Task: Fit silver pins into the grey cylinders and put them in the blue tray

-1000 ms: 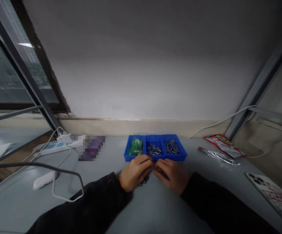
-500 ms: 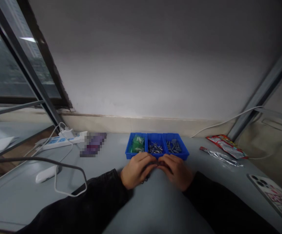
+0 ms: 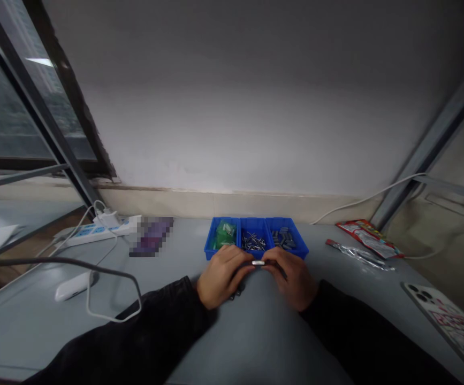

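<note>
My left hand [image 3: 222, 275] and my right hand [image 3: 291, 277] meet just in front of the blue bins. Between their pinched fingertips sits a small shiny metal cylinder [image 3: 258, 262], held level from both ends. My fingers hide its ends, so I cannot tell whether it is one piece. A few small dark metal parts [image 3: 235, 293] lie on the table under my left hand, partly covered. The left bin [image 3: 208, 248] holds a green plastic bag [image 3: 225, 233] and metal pieces. Thin silvery pins [image 3: 253, 241] fill the middle bin, and short grey metal cylinders [image 3: 283, 237] lie in the right one.
On the left are a power strip [image 3: 95, 232], a white mouse-like device [image 3: 72, 286], loose cables and a blurred-out purple item [image 3: 151, 237]. To the right lie a red packet [image 3: 370, 238], a clear plastic wrapper [image 3: 364, 258] and a phone [image 3: 444, 315]. A wall stands behind.
My fingertips have drawn slightly apart, and the shiny metal cylinder between them now shows. Both hands stay in front of the bins. The whole view has shifted a little.
</note>
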